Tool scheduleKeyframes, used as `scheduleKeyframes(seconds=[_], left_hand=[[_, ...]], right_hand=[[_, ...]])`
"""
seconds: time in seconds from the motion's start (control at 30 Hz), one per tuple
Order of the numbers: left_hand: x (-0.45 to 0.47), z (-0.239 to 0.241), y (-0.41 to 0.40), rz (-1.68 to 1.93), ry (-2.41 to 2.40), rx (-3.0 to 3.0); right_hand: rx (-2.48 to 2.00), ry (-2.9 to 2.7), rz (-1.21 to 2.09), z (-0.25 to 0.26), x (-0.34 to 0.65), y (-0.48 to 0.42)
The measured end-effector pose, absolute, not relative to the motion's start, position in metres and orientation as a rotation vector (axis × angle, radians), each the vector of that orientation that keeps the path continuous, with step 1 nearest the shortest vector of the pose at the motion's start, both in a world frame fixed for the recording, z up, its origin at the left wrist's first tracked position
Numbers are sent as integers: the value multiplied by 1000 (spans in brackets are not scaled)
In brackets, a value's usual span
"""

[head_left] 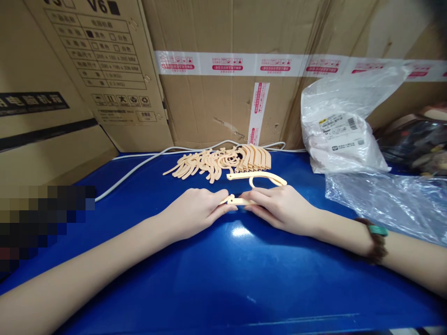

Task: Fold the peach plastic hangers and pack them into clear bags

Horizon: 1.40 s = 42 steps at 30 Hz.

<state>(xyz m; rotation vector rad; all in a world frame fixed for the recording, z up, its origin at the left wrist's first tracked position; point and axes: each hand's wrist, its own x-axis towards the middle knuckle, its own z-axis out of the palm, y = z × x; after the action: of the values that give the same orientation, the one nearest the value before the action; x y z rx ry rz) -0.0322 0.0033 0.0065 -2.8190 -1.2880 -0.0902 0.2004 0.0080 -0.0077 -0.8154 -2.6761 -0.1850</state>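
My left hand (195, 211) and my right hand (279, 207) meet at the middle of the blue table (223, 270). Both pinch the same small peach plastic piece (234, 201), one hand at each end, fingers closed on it. Just beyond my right hand lies a longer curved peach plastic hook piece (256, 177). Farther back sits a pile of several similar peach plastic pieces (220, 162), some loose, some stacked in a neat row.
Cardboard boxes (209, 70) wall off the back and left. A white cable (139, 165) runs along the table's far edge. A white plastic bag with a label (340, 135) and clear plastic film (387, 200) lie at the right. A bracelet (377, 237) circles my right wrist.
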Motion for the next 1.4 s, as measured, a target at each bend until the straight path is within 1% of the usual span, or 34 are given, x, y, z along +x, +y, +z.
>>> scheduleKeyframes(seconds=[0.33, 0.57, 0.87, 1.17, 1.4], left_hand=[[-33, 5, 5, -49, -1266, -2750], [-31, 7, 3, -32, -1233, -2702], [-31, 6, 3, 72, -1167, -2629], [-31, 8, 1, 51, -1140, -2654], [-33, 7, 1, 14, -1138, -2663]], right_hand=[[-827, -2702, -129, -6, 200, 7], [-844, -2754, -19, -6, 201, 8], [-749, -2745, -16, -6, 200, 11], [-761, -2749, 49, -8, 200, 12], [-763, -2756, 36, -7, 199, 12]])
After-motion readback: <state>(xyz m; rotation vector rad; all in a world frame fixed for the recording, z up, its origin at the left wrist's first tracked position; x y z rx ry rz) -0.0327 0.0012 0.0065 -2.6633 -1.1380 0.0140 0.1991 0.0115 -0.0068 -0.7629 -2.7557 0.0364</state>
